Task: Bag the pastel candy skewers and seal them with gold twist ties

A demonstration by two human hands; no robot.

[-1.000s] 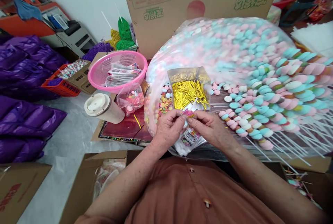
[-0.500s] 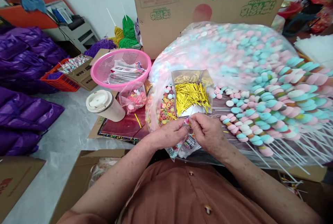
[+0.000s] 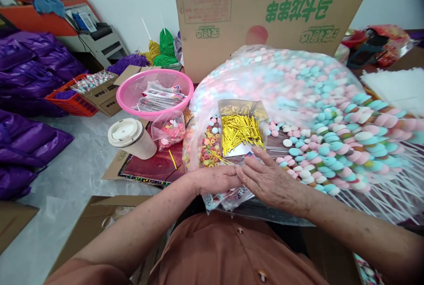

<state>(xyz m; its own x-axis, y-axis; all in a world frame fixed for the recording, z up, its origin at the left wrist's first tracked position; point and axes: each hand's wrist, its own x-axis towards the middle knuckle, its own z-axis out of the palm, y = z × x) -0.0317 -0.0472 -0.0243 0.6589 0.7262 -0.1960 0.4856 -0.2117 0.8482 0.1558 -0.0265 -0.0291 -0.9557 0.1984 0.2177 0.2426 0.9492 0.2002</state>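
My left hand (image 3: 215, 179) reaches in from the left with its fingers pressed together. Its fingertips run under my right hand (image 3: 270, 183), so what they grip is hidden. My right hand is closed in, thumb side down, its fingers overlapping the left fingertips. A small printed pink and blue scrap (image 3: 249, 155) shows at its fingertips; the rest of it is covered. Just beyond stands an open clear box (image 3: 245, 105) of gold twist ties (image 3: 240, 130). Below the hands lie clear printed plastic wrappers (image 3: 232, 201).
A big clear bag of pink, blue and white candies (image 3: 265, 73) and a heap of candy skewers (image 3: 341, 143) spread to the right. Leftward are a pink basket (image 3: 121, 95) of wrapped sticks, a lidded cup (image 3: 142, 143) and a candy bag (image 3: 168, 132). A large carton (image 3: 215, 55) stands behind.
My hands have come closer, the right now overlapping the left with its fingers reaching further forward. Before, both pinched a small pink thing between them. The whole view has shifted slightly.
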